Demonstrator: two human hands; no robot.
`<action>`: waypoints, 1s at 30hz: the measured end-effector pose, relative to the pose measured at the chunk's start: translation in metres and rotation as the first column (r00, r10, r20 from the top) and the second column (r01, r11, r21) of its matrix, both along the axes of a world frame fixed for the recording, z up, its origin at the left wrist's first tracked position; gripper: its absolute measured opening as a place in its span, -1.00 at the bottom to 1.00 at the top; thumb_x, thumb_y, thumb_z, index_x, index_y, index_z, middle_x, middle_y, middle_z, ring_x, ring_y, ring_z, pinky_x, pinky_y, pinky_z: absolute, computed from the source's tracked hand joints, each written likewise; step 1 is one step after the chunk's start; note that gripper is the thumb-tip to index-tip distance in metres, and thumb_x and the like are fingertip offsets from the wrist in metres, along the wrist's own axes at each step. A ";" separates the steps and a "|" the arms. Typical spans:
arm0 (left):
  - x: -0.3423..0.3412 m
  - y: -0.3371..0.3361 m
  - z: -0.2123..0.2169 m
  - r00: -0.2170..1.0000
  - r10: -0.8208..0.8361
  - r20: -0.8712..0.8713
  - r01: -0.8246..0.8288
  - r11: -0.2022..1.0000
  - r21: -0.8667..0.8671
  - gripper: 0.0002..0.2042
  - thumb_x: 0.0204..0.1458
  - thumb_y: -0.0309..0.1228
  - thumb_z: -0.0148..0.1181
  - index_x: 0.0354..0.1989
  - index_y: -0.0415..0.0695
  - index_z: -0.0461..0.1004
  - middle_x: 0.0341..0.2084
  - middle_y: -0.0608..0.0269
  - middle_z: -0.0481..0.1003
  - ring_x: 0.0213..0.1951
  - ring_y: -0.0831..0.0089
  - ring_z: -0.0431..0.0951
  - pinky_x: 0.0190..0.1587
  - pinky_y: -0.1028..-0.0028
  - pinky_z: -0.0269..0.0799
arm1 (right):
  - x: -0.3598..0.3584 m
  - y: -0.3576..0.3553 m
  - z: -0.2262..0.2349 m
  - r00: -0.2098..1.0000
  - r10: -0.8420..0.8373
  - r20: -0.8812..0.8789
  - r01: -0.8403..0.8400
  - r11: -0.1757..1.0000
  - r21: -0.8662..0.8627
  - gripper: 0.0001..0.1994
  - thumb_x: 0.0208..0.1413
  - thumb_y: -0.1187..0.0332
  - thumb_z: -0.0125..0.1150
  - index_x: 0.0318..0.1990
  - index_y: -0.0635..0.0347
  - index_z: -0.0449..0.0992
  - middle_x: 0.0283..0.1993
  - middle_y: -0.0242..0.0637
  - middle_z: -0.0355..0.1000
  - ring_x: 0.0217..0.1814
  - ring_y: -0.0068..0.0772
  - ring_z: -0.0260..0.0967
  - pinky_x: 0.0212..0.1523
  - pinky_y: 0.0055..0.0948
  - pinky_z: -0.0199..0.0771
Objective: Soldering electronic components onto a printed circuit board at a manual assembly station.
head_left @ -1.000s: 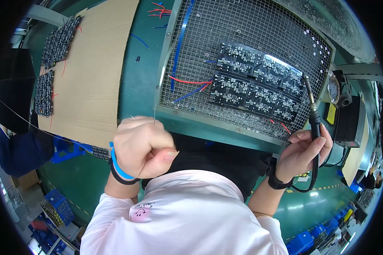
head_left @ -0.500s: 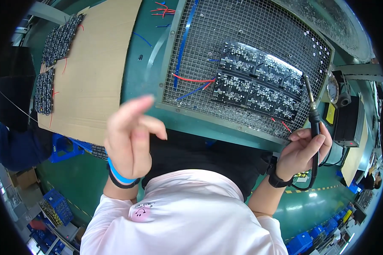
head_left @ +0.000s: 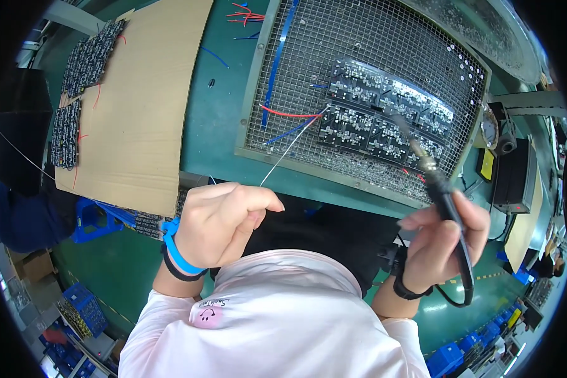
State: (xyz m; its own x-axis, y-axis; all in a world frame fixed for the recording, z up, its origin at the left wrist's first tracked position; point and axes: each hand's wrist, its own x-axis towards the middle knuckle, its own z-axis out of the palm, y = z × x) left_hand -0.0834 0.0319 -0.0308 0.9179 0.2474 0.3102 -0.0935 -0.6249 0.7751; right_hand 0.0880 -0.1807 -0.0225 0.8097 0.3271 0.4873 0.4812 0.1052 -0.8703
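My left hand, with a blue band and a black band at the wrist, is closed in a pinch. A thin silvery solder wire runs up from its fingers toward the left edge of the black circuit boards. Red wires and blue wires stick out from that edge. My right hand grips a soldering iron by its dark handle. Its metal tip, smeared by motion, points up and left over the right half of the boards.
The boards lie on a framed metal grid on a green table. Cardboard at left carries more circuit boards. Red wire pieces lie at the back. A black box and yellow sponge are at right.
My left hand has come down and right, fingers now pinched, and the solder wire now stretches to the boards. The soldering iron has swung left from beside the boards to over them.
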 end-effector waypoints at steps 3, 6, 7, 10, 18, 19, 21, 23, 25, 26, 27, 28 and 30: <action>0.000 -0.001 -0.001 1.000 -0.004 0.002 0.004 1.000 0.002 -0.80 -0.07 -0.71 0.10 -0.27 -0.22 0.49 -0.63 0.27 0.44 -0.61 0.38 0.48 -0.52 0.48 0.43 | -0.009 0.008 0.006 0.992 0.086 -0.093 -0.094 0.991 -0.093 -0.63 0.15 0.32 0.29 -0.04 0.42 0.36 -0.45 -0.06 0.52 -0.53 -0.44 0.51 -0.44 -0.61 0.49; -0.001 -0.001 -0.001 1.000 0.001 -0.006 -0.001 1.000 -0.007 -0.80 -0.08 -0.72 0.10 -0.27 -0.22 0.49 -0.61 0.25 0.46 -0.61 0.36 0.49 -0.51 0.48 0.44 | -0.010 0.015 0.010 0.991 0.091 -0.099 -0.110 0.973 -0.205 -0.69 0.04 0.45 0.36 -0.12 0.39 0.43 -0.40 -0.10 0.56 -0.48 -0.46 0.54 -0.42 -0.62 0.50; -0.001 0.000 0.000 1.000 0.001 -0.008 -0.001 1.000 -0.001 -0.80 -0.08 -0.72 0.11 -0.28 -0.22 0.49 -0.60 0.23 0.48 -0.60 0.35 0.50 -0.50 0.48 0.45 | -0.010 0.018 0.011 0.991 0.094 -0.099 -0.112 0.972 -0.205 -0.69 0.04 0.45 0.36 -0.12 0.39 0.43 -0.40 -0.10 0.56 -0.48 -0.46 0.54 -0.42 -0.62 0.50; -0.001 0.001 0.001 1.000 0.001 -0.012 -0.001 1.000 0.008 -0.80 -0.09 -0.72 0.11 -0.28 -0.22 0.49 -0.56 0.20 0.51 -0.58 0.33 0.52 -0.49 0.47 0.47 | -0.009 0.024 0.014 0.988 0.071 0.137 -0.020 0.940 -0.339 -0.75 -0.06 0.51 0.39 -0.21 0.35 0.50 -0.39 -0.17 0.58 -0.48 -0.50 0.54 -0.46 -0.64 0.47; -0.002 0.004 -0.003 0.999 -0.005 -0.036 0.005 1.000 0.003 -0.80 -0.10 -0.73 0.12 -0.29 -0.22 0.49 -0.52 0.17 0.55 -0.54 0.28 0.56 -0.47 0.44 0.49 | -0.002 0.035 0.023 0.938 0.187 0.293 -0.070 0.927 -0.368 -0.85 -0.08 0.59 0.29 -0.30 0.41 0.53 -0.44 -0.22 0.51 -0.56 -0.59 0.36 -0.46 -0.68 0.32; -0.001 0.004 -0.003 0.999 -0.009 -0.036 0.009 1.000 0.000 -0.80 -0.09 -0.73 0.12 -0.29 -0.22 0.49 -0.52 0.17 0.55 -0.54 0.28 0.56 -0.47 0.44 0.49 | -0.002 0.036 0.026 0.938 0.187 0.293 -0.069 0.927 -0.369 -0.85 -0.08 0.59 0.29 -0.30 0.41 0.53 -0.44 -0.22 0.51 -0.56 -0.59 0.36 -0.46 -0.68 0.32; -0.001 0.004 -0.004 0.999 -0.013 -0.040 0.013 1.000 -0.006 -0.81 -0.09 -0.72 0.12 -0.29 -0.22 0.49 -0.52 0.17 0.55 -0.54 0.27 0.57 -0.47 0.44 0.49 | -0.003 0.038 0.032 0.930 0.222 0.293 -0.072 0.892 -0.446 -0.84 -0.12 0.62 0.28 -0.30 0.39 0.54 -0.48 -0.23 0.50 -0.58 -0.59 0.34 -0.49 -0.66 0.30; -0.001 0.005 -0.005 0.999 -0.012 -0.045 0.012 1.000 -0.003 -0.81 -0.07 -0.72 0.12 -0.28 -0.22 0.49 -0.52 0.17 0.55 -0.54 0.27 0.56 -0.47 0.44 0.49 | -0.005 0.040 0.035 0.926 0.239 0.292 -0.073 0.873 -0.483 -0.83 -0.14 0.63 0.27 -0.31 0.38 0.54 -0.49 -0.24 0.49 -0.59 -0.58 0.32 -0.50 -0.65 0.28; -0.001 0.006 -0.006 0.998 -0.015 -0.054 0.015 1.000 0.003 -0.82 -0.05 -0.70 0.12 -0.27 -0.23 0.49 -0.52 0.17 0.55 -0.54 0.27 0.56 -0.46 0.44 0.49 | -0.007 0.042 0.036 0.914 0.250 0.319 -0.068 0.870 -0.488 -0.82 -0.15 0.63 0.27 -0.31 0.37 0.54 -0.52 -0.26 0.48 -0.61 -0.57 0.30 -0.52 -0.63 0.25; -0.001 0.006 -0.007 0.998 -0.016 -0.053 0.016 1.000 0.002 -0.82 -0.05 -0.70 0.12 -0.27 -0.23 0.49 -0.52 0.17 0.55 -0.54 0.27 0.56 -0.46 0.44 0.49 | -0.008 0.042 0.037 0.908 0.255 0.332 -0.064 0.869 -0.491 -0.82 -0.16 0.64 0.27 -0.32 0.36 0.54 -0.54 -0.28 0.47 -0.62 -0.57 0.28 -0.53 -0.62 0.23; -0.001 0.006 -0.009 0.999 -0.011 -0.037 0.010 1.000 -0.018 -0.81 -0.03 -0.69 0.11 -0.23 -0.23 0.49 -0.53 0.17 0.54 -0.55 0.29 0.56 -0.46 0.45 0.49 | -0.008 0.042 0.037 0.908 0.254 0.332 -0.063 0.869 -0.491 -0.82 -0.16 0.64 0.27 -0.32 0.36 0.54 -0.54 -0.28 0.47 -0.62 -0.57 0.28 -0.53 -0.62 0.23; -0.002 0.006 -0.010 1.000 -0.006 -0.022 0.005 0.999 -0.039 -0.80 0.00 -0.68 0.10 -0.19 -0.24 0.50 -0.54 0.17 0.53 -0.55 0.31 0.55 -0.45 0.46 0.48 | -0.007 0.041 0.036 0.903 0.262 0.340 -0.068 0.869 -0.490 -0.81 -0.17 0.64 0.27 -0.31 0.36 0.54 -0.54 -0.26 0.47 -0.62 -0.56 0.28 -0.53 -0.63 0.22; -0.002 0.003 -0.010 1.000 -0.001 -0.007 0.000 0.998 -0.059 -0.79 0.02 -0.66 0.10 -0.16 -0.25 0.50 -0.55 0.17 0.53 -0.55 0.33 0.54 -0.45 0.48 0.48 | -0.006 0.039 0.033 0.892 0.280 0.356 -0.078 0.870 -0.487 -0.80 -0.18 0.64 0.26 -0.30 0.37 0.53 -0.53 -0.24 0.47 -0.63 -0.54 0.27 -0.53 -0.63 0.21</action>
